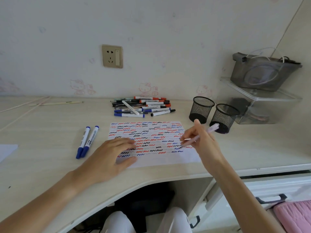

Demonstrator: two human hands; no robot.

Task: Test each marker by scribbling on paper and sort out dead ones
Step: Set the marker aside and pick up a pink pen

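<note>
A white sheet of paper [178,157] lies on the desk, covered with rows of red, blue and black squiggles. My right hand [204,143] grips a pale pink pen [211,129], its tip touching the paper at the right side. My left hand [111,155] lies flat on the sheet's lower left corner, fingers spread. A pile of markers and pens [143,106] sits behind the paper near the wall. Two blue-capped markers [86,141] lie side by side to the left of the sheet.
Two black mesh pen cups [201,109] [223,117] stand right of the paper; the nearer one is tilted. Clear shelves with a grey bag [262,73] fill the right corner. Another paper [6,151] lies at the desk's left edge. A wall socket [112,56] sits above.
</note>
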